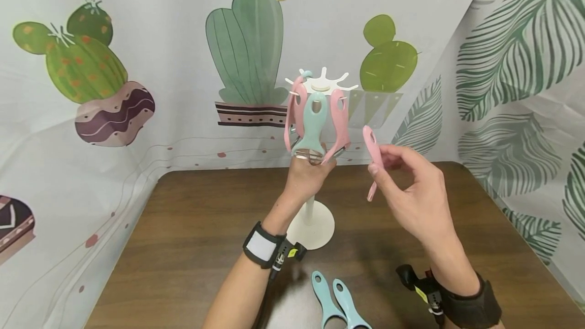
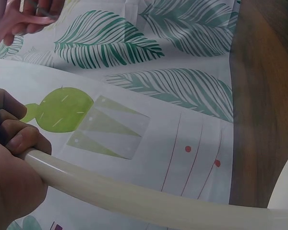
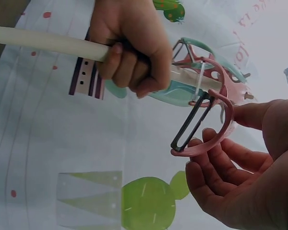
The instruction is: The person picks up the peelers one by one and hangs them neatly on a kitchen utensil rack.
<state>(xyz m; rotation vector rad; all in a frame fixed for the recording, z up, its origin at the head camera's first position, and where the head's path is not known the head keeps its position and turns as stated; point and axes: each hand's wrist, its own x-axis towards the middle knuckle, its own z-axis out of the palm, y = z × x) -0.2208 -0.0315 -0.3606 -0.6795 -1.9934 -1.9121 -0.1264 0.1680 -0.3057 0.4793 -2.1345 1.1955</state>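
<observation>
My left hand (image 1: 307, 181) grips the pole of a white stand just under its spoked top (image 1: 326, 84); in the left wrist view the fingers curl round the pole (image 2: 110, 189). Several pink and teal peelers hang from the spokes by their handle holes, among them a teal peeler (image 1: 315, 121) in front and a pink peeler (image 1: 339, 118) beside it. To the right of the stand, my right hand (image 1: 418, 204) pinches another pink peeler (image 1: 374, 147) between thumb and fingers, handle end upward. That peeler's metal blade (image 3: 192, 125) shows in the right wrist view.
Two teal peelers (image 1: 323, 293) lie side by side on the brown table (image 1: 205, 217) at the near edge, partly cut off by the frame. The stand's round white base (image 1: 320, 230) rests behind them. A cloth with cactus and leaf prints (image 1: 183, 65) hangs behind the table.
</observation>
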